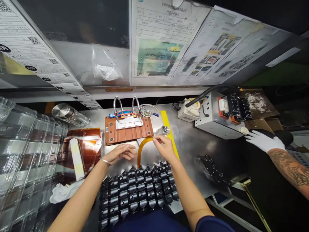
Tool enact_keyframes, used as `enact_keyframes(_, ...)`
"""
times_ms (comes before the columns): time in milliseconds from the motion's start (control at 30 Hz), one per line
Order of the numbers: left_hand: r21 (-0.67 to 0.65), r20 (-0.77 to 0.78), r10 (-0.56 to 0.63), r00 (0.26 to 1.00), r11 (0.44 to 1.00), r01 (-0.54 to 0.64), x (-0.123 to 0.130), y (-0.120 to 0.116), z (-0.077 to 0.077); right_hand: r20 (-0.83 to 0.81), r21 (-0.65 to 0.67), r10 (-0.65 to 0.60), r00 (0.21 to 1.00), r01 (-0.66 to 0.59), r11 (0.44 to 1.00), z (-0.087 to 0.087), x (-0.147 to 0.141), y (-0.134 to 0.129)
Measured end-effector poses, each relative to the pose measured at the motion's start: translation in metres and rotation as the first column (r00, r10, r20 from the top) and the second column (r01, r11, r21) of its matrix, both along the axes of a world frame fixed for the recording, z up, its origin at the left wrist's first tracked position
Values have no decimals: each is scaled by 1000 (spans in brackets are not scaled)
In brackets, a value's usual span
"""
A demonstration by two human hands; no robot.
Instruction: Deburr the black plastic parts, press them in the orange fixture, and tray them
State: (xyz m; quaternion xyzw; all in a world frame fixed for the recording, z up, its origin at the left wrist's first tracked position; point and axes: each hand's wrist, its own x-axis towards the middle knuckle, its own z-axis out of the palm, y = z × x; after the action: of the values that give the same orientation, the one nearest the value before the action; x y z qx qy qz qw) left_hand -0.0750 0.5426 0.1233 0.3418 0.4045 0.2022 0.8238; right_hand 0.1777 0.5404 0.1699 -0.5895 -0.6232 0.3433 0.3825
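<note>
My right hand (164, 146) pinches the upper end of a curved strip of amber tape (140, 149), which bends down toward the black parts. My left hand (120, 152) is open and empty, its fingers loosely bent, to the left of the tape. Just beyond both hands lies a reddish-brown fixture block (127, 134) with a white perforated strip (129, 123) and two bent metal hoses on it. Close to my body, rows of black moulded parts (138, 187) lie side by side, partly hidden by my forearms.
Stacked clear plastic trays (29, 154) and amber film sheets (91, 141) stand at the left, near a steel flask (70, 114). A grey machine box (214, 119) stands at the back right. From the right reaches another person's white-gloved hand (265, 141). Yellow tape (169, 129) marks the table.
</note>
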Motion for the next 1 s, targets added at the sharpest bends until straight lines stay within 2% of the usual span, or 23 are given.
enact_keyframes(100, -53, -78, 251, 965, 965, -256, -25, -12, -5, -182, -156, -203, 962, 175, 972, -31, -19, 10)
enact_keyframes(200, -39, -111, 387, 915, 919, -393, -29, -8, -10, -233, -207, -258, 938, 212, 955, -45, -36, 14)
enact_keyframes(300, -11, -89, 435, 896, 899, -438, -26, 3, -15, -164, -155, -151, 975, 126, 980, -39, -41, 17)
enact_keyframes(367, -3, -81, 409, 909, 912, -411, -22, 14, -17, -92, -101, -77, 993, 68, 993, -28, -36, 18)
enact_keyframes(433, 73, -146, 397, 906, 918, -390, -15, 27, -18, -27, -46, -42, 999, 41, 998, -11, -25, 17)
enact_keyframes(500, 305, -282, 420, 862, 892, -335, 3, 44, -16, 33, -21, 21, 999, -20, 1000, 9, -10, 14)
enact_keyframes(533, 454, -346, 424, 837, 856, -246, 17, 53, -14, 64, -27, 84, 994, -82, 996, 20, -2, 11)
enact_keyframes(600, 688, -457, 378, 805, 724, 50, 55, 76, -9, 127, -71, 259, 957, -252, 965, 42, 10, 2)
enact_keyframes(667, 730, -577, 258, 775, 588, 347, 100, 100, -4, 204, -129, 434, 878, -415, 901, 60, 15, -6)
enact_keyframes(767, 731, -598, 228, 768, 548, 407, 158, 134, -2, 335, -193, 572, 748, -540, 819, 70, 15, -16)
enact_keyframes(833, 737, -591, 243, 769, 551, 392, 180, 149, -6, 406, -206, 582, 704, -550, 809, 68, 14, -19)
enact_keyframes(900, 739, -586, 247, 772, 552, 385, 186, 157, -14, 456, -195, 556, 695, -531, 825, 64, 16, -20)
enact_keyframes(1000, 740, -577, 224, 785, 550, 387, 182, 160, -21, 494, -173, 506, 707, -491, 854, 59, 21, -18)
